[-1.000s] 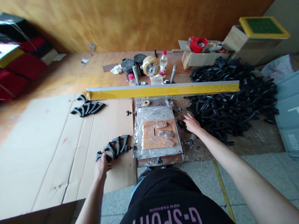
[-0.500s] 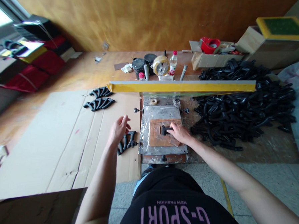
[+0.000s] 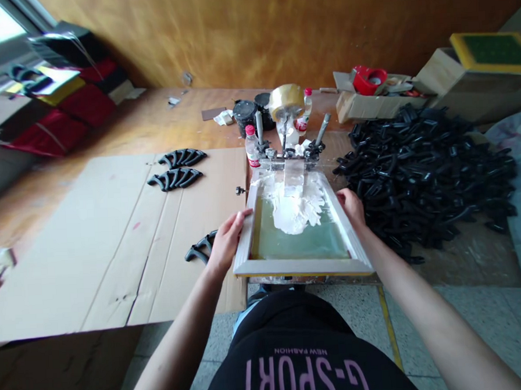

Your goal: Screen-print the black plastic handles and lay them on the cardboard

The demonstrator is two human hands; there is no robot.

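As both hands [image 3: 228, 240] [image 3: 352, 207] grip it, the screen frame [image 3: 301, 267] now lies lowered.

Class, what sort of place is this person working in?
Likely a screen-printing workshop: a pale-framed mesh screen smeared with white ink, a heap of black moulded parts, more set out on brown cardboard.

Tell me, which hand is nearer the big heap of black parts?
Right. The right hand grips the screen-printing frame, just beside the heap of black parts; the left hand grips the frame's opposite side, farther away.
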